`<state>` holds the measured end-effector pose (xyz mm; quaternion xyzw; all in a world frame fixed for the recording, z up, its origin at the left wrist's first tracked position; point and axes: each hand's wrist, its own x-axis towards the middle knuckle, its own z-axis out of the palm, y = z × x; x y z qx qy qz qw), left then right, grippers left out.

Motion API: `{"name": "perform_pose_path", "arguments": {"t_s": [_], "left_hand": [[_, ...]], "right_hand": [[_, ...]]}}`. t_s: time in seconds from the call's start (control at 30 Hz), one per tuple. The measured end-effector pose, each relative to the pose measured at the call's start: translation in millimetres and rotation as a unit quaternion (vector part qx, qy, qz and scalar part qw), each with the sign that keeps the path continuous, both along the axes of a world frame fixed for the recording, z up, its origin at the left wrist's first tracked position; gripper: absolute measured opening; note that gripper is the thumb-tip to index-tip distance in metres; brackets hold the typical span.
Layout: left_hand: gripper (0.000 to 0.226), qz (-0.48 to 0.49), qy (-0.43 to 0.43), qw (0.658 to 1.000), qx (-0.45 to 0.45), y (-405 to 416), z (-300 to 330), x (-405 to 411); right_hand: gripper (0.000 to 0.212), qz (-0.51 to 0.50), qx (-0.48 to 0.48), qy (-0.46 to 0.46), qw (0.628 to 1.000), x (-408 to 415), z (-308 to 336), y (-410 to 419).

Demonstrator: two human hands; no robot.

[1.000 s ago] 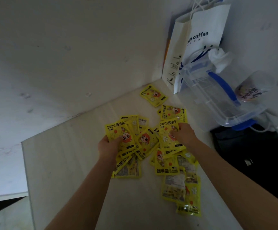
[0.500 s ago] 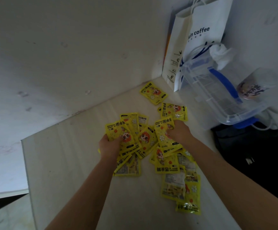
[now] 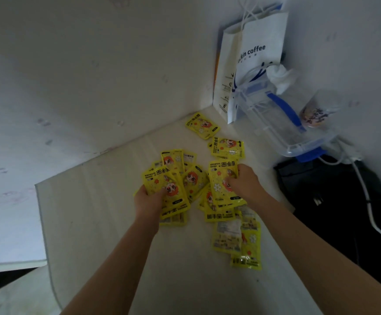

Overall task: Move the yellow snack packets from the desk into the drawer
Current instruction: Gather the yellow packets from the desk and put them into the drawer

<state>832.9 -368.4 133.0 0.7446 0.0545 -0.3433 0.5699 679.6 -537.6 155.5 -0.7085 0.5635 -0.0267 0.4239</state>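
Left hand (image 3: 149, 198) and right hand (image 3: 245, 180) each pinch yellow packets (image 3: 191, 178) (slippery fans) near coffee bag (image 3: 250, 64); loose ones may slide off.

Both bare forearms run off the bottom edge; the left hand (image 3: 149, 198) hides lower yellow foil packets (image 3: 173, 218).

Both hands (image 3: 148, 202) clenched, arms outstretched
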Motion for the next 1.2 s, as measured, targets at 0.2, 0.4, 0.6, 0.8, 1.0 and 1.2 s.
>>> {"name": "perform_pose_path", "arguments": {"t_s": [0.2,0.4,0.6,0.8,1.0,1.2], "left_hand": [[0.026,0.019,0.013,0.999,-0.031,33.9,7.9,-34.9],[0.020,0.028,0.042,0.998,-0.035,69.4,4.6,-74.7],[0.019,-0.009,0.051,0.998,-0.043,99.0,8.0,-107.6],[0.018,-0.087,0.033,0.994,-0.050,137.2,11.0,-125.3],[0.019,-0.168,0.022,0.984,-0.047,196.0,5.7,-136.4],[0.020,-0.241,0.018,0.970,-0.034,256.0,6.9,-156.4]], "right_hand": [[0.018,-0.077,0.086,-0.127,0.985,-45.5,7.8,39.6],[0.009,-0.139,0.174,-0.186,0.957,-87.4,4.6,83.6],[0.015,-0.182,0.224,-0.228,0.930,-122.1,10.1,133.1],[0.020,-0.220,0.202,-0.250,0.921,-150.7,12.9,195.2],[0.016,-0.260,0.168,-0.250,0.917,-173.7,7.1,275.9],[0.013,-0.336,0.160,-0.260,0.891,-204.1,3.6,361.8]]}}
